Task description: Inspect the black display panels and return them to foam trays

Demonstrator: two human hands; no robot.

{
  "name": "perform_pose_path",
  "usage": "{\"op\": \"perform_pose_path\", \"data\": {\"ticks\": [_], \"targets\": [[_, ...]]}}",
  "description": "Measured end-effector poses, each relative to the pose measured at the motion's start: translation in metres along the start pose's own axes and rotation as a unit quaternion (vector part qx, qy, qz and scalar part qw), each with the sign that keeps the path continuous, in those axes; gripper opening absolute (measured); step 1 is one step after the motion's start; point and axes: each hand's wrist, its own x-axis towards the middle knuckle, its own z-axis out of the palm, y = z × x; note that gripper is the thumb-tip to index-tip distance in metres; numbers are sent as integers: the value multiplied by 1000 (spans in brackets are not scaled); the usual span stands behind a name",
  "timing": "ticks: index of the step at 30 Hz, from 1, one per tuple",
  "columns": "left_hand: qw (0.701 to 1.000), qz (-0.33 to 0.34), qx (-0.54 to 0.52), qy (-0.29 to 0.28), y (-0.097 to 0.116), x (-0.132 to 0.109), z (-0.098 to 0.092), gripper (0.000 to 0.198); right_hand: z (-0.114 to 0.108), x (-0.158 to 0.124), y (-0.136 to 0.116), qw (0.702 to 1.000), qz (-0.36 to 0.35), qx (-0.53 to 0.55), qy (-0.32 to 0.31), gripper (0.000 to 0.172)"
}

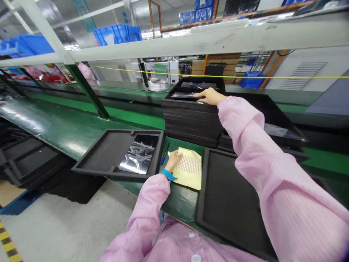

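Note:
My left hand rests on a yellow sheet of small red dot stickers lying on the green bench, its fingers curled and pinched at the sheet's left edge. My right hand reaches forward and lies on a shiny bagged part in the top tray of a stack of black foam trays, fingers stretched flat. Both arms wear pink striped sleeves, and a blue band circles the left wrist.
A black foam tray holding a silvery bag sits left of the sheet, with a blue pen beside it. A shallow black tray lies at the right. More trays lie at the far left. Blue bins stand on the shelves above.

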Motion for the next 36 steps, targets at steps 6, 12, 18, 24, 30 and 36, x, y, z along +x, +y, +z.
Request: {"op": "perform_pose_path", "data": {"ticks": [6, 12, 18, 24, 30, 36], "targets": [[991, 48, 107, 66, 7, 17, 12, 35, -3, -12, -30, 993, 56, 60, 86, 62], [975, 104, 188, 47, 13, 31, -11, 31, 1, -154, -35, 993, 100, 52, 30, 58], [953, 181, 242, -28, 10, -26, 23, 37, 47, -343, 41, 954, 246, 17, -169, 41], [934, 208, 260, -130, -14, -108, 92, 53, 88, -394, 53, 974, 172, 54, -139, 26], [941, 213, 246, -91, -20, -98, 97, 57, 96, -434, 18, 985, 43, 122, -110, 22], [946, 218, 226, -75, -16, -92, 96, 53, 93, -464, -12, 974, -40, 171, -143, 21]]}}
